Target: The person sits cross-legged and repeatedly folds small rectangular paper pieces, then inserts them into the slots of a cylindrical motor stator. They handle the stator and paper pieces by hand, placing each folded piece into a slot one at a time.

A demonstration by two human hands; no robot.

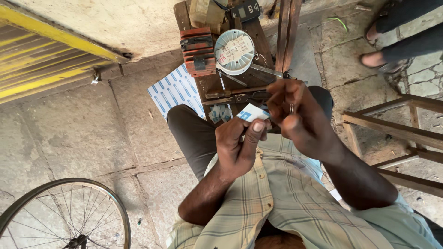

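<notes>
**Small packet held over a cluttered counter**

A small white-and-blue packet (253, 112) is pinched between the thumb and fingers of the left hand (237, 140), just above the lap. The right hand (295, 113) is curled shut close beside it, touching the packet's right edge; what it grips cannot be told. Just beyond the hands, a wooden counter (210, 85) is seen carrying a round white spool (234, 52), a red block (198, 51) and scissors (265, 70). A bicycle wheel (64, 214) is seen near left on the stone floor (78, 133).
</notes>
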